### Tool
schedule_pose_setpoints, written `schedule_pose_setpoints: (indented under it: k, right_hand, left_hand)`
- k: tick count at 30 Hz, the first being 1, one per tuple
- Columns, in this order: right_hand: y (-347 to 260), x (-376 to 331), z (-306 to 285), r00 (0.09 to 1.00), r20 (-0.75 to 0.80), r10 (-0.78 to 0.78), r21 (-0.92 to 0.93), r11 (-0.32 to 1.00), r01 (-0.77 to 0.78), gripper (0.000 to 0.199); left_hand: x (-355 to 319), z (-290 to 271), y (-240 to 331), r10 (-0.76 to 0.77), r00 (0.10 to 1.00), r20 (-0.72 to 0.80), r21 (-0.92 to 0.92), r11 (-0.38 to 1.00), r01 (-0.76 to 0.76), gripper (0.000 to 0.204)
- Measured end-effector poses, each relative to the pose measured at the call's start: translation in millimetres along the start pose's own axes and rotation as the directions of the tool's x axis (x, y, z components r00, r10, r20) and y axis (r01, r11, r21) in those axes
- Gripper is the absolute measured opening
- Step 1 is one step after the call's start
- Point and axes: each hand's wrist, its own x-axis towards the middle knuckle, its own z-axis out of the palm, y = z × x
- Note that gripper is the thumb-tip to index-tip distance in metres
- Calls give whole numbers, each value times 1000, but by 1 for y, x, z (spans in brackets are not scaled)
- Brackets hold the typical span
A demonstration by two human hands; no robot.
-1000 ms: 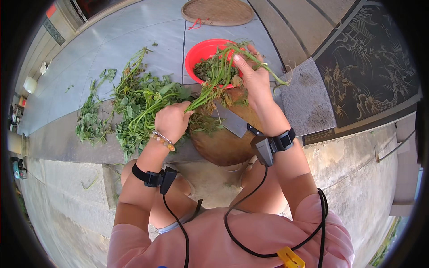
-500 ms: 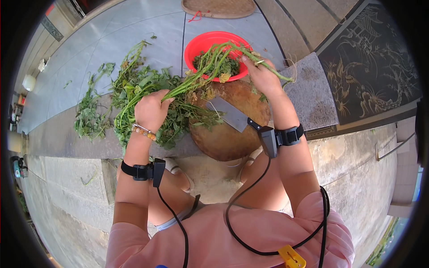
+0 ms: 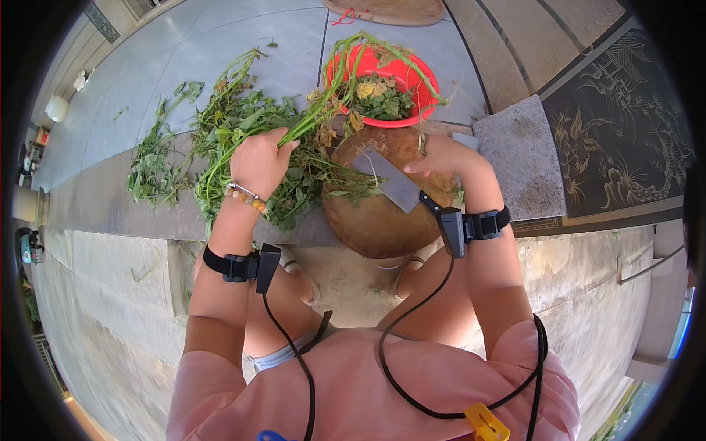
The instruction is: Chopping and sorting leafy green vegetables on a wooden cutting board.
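Observation:
My left hand [image 3: 257, 163], with a beaded bracelet at the wrist, is closed round a bunch of long green leafy stems [image 3: 316, 114]. The stems' far ends arch up and over the red plastic basin [image 3: 432, 103]. Chopped leaves [image 3: 393, 105] lie in that basin, some yellowed. Above the right side of a round wooden chopping board [image 3: 375, 235] is my right hand [image 3: 445, 156], its thumb and fingers apart and holding nothing I can see. A cleaver [image 3: 388, 182] lies flat on the board, its blade tip under some leaves and its handle partly hidden by my wrist device.
Loose leafy greens [image 3: 154, 173] spread left of my left hand on the stone ledge. A grey stone slab [image 3: 522, 158] stands right of the board, beside a dark engraved panel [image 3: 618, 125]. A woven tray [image 3: 390, 10] sits at the back. Black cables run from both wrist devices.
My right hand has let go of the stems' far ends and come down toward the cleaver. Those ends now droop over the basin. My left hand keeps its hold.

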Motion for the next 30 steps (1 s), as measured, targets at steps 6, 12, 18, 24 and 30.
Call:
schedule_pose_setpoints:
  k: [6, 12, 18, 24, 30]
  right_hand:
    - [-45, -12, 19, 814, -56, -578, 440, 717, 540, 49]
    - [-115, -53, 35, 490, 130, -862, 350, 502, 791, 34]
    - [-105, -16, 40, 571, -756, -319, 280, 630, 724, 29]
    - [-65, 12, 14, 402, -904, 144, 287, 902, 322, 31]
    - [-31, 47, 11, 268, -927, 261, 364, 795, 486, 34]
  left_hand:
    - [0, -7, 7, -53, 998, 16, 22, 998, 53, 17]
    - [1, 0, -3, -60, 995, -80, 80, 995, 66, 17]
    - [-2, -1, 8, -32, 998, -50, 95, 995, 37, 21]
    - [-11, 4, 28, 78, 997, 7, 49, 996, -79, 26]
    - [-13, 2, 36, 188, 981, 48, -45, 982, -186, 25]
